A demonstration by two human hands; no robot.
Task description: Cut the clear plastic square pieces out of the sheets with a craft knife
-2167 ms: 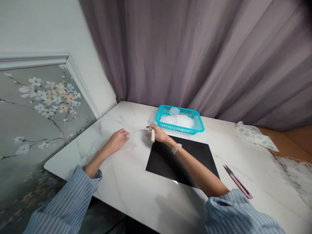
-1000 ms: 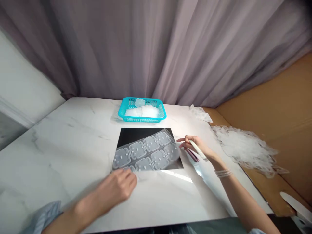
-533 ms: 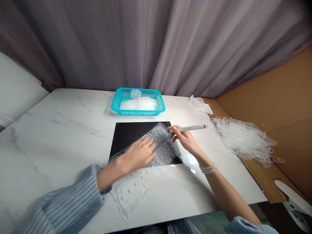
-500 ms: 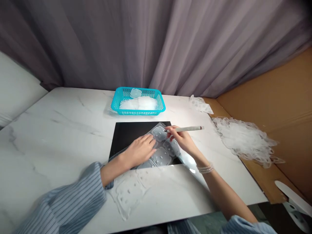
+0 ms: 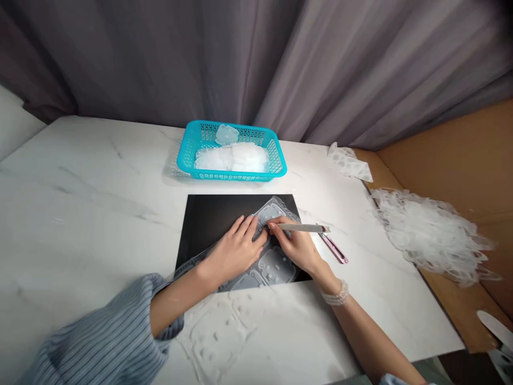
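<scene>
Our left hand (image 5: 234,251) lies open and flat on a transparent blister sheet (image 5: 276,266), its fingers spread and pressing down. Our right hand (image 5: 298,247) is closed in a pinch around a white stick (image 5: 300,228), which points left, its near end at the sheet just beside our left fingertips. The sheet lies across the lower right part of a black mat (image 5: 216,224), with its molded cells facing up, and its lower edge runs off the mat onto a marble table (image 5: 100,160). A second sheet (image 5: 214,334) lies flat on the table below the mat. Pink snips (image 5: 332,247) rest just right of the mat, near our right hand. Beyond the mat stands a teal basket (image 5: 192,160) holding more plastic (image 5: 240,159). Further right lie a crumpled plastic piece (image 5: 348,162) and a heap of plastic scrap (image 5: 428,235).
</scene>
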